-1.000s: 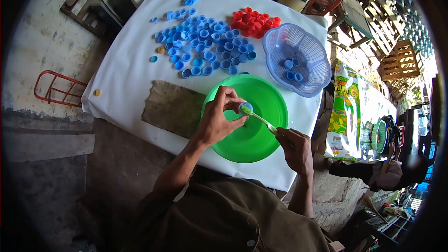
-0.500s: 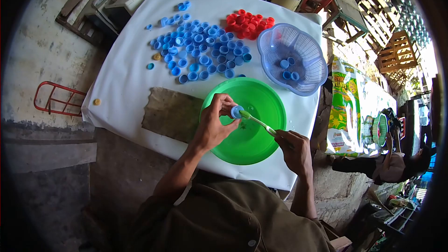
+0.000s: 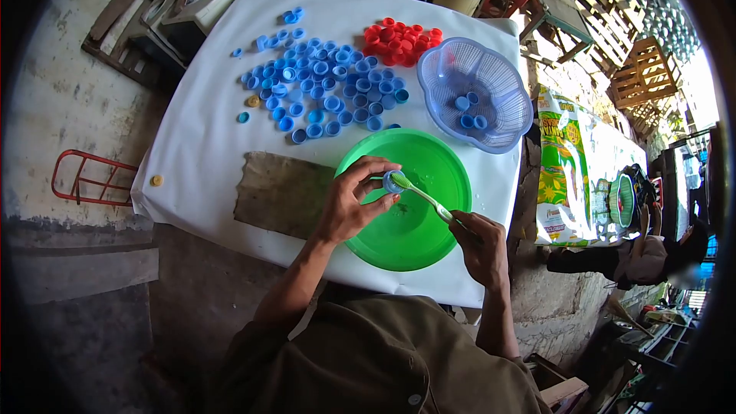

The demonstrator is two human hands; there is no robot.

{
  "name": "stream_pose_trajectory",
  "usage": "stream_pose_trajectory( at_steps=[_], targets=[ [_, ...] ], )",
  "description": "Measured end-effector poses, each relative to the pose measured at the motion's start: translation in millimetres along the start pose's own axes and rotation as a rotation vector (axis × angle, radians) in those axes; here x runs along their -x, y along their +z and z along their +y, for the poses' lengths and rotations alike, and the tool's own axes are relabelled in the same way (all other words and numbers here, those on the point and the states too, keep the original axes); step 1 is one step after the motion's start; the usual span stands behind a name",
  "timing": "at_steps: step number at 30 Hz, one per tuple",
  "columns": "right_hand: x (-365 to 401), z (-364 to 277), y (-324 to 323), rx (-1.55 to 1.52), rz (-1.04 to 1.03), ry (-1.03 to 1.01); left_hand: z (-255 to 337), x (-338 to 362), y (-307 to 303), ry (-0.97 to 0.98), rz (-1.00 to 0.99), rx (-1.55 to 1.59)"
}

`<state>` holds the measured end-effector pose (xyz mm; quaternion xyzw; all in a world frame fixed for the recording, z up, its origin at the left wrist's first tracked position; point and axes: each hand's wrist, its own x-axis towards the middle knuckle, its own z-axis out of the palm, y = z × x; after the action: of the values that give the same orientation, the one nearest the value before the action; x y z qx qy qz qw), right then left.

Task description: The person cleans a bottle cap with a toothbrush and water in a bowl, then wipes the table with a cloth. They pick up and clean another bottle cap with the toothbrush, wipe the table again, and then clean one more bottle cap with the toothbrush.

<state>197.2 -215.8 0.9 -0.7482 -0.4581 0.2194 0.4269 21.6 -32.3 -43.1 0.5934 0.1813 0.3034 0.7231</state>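
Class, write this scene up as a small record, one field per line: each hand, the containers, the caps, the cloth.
Left hand: holds a pale blue cap above the basin
Right hand: grips a toothbrush, bristles at that cap
Basin: green, round
Basket: light blue, holds a few blue caps
Loose blue caps: spread over the white-covered table
Red caps: heaped left of the basket
Cloth: brownish, flat, left of the basin

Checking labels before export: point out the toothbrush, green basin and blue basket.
Toothbrush (image 3: 440, 209): head view, on the pale handle.
Green basin (image 3: 448, 182): head view, on the bare inner wall.
Blue basket (image 3: 500, 86): head view, on the bare inner wall.
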Motion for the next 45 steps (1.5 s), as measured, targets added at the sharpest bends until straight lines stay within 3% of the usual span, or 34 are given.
stream_pose_trajectory(
  at_steps=[6,8,13,16,21,26,31,35,38,42,45],
  targets=[
    [-6.4,-9.0,-1.5,0.029,0.043,0.044,-1.7,4.1,-7.5,-0.006,-0.020,0.131],
    [-5.9,-14.0,6.9,-0.029,0.009,-0.063,-1.1,4.2,-7.7,-0.001,-0.038,0.158],
    [-8.7,-18.6,4.9,0.066,0.038,0.024,-2.5,1.3,-10.3,0.017,-0.076,0.155],
    [-7.4,-17.0,9.8,-0.002,0.056,-0.096,-3.9,3.5,-8.9,-0.016,-0.053,0.246],
    [-6.2,-9.0,5.5,0.040,0.145,0.006,-3.5,-3.0,-10.5,-0.035,-0.091,0.246],
    [-4.3,-9.5,6.8,-0.051,0.016,-0.094,-9.6,-5.4,-8.6,-0.019,-0.087,0.363],
    [-6.9,-0.2,-0.4,-0.018,0.102,0.040,-8.8,-4.6,-15.8,-0.028,-0.098,0.322],
    [-5.5,-7.1,5.4,-0.079,-0.050,-0.061,-8.9,-6.5,-16.1,-0.024,-0.125,0.385],
    [-9.7,-1.5,1.6,-0.017,0.017,0.044,-6.9,-5.9,-16.9,-0.018,-0.105,0.300],
    [-9.0,-1.8,6.0,-0.098,0.028,-0.097,-10.3,-5.7,-20.8,-0.028,-0.109,0.284],
    [-9.0,0.0,8.6,-0.066,0.028,-0.052,-7.0,-6.1,-18.4,-0.033,-0.071,0.289]
  ],
)
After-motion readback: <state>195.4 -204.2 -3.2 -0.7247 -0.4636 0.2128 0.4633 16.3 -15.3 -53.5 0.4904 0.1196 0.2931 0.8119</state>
